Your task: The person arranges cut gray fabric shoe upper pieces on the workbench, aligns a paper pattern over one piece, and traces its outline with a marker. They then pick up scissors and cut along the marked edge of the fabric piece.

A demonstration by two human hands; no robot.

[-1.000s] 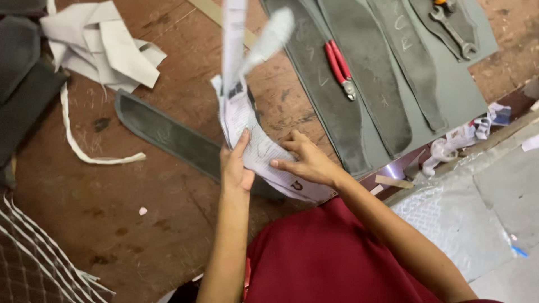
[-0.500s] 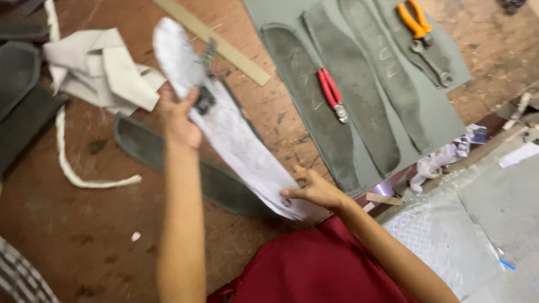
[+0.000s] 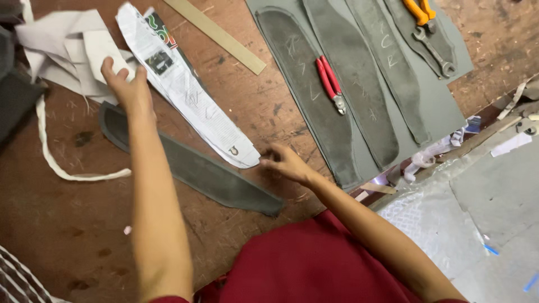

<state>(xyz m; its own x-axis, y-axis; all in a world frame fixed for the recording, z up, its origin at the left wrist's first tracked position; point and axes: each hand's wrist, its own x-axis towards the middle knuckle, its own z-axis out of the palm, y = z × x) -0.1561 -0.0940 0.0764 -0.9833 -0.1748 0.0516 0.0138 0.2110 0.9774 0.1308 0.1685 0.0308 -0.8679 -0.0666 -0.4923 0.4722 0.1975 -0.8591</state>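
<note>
The long paper pattern lies slantwise on the brown worktop, its narrow end close to the person and its wide end far away. The left hand is at the far, wide end; its fingers are closed on the edge of the paper there. The right hand is at the near tip, just beside it, fingers half bent and low on the wood; I cannot tell if they pinch the paper or only touch it.

Under the pattern, a dark leather strip of similar long shape lies on the worktop, a little turned away from the paper. To place the paper well on it, I think both ends must be guided together, so the paper stays flat and its outline meets the strip's outline without a fold.

To the right is a grey sheet with cut shapes, red pliers and orange pliers on it. A wooden ruler lies beyond.
</note>
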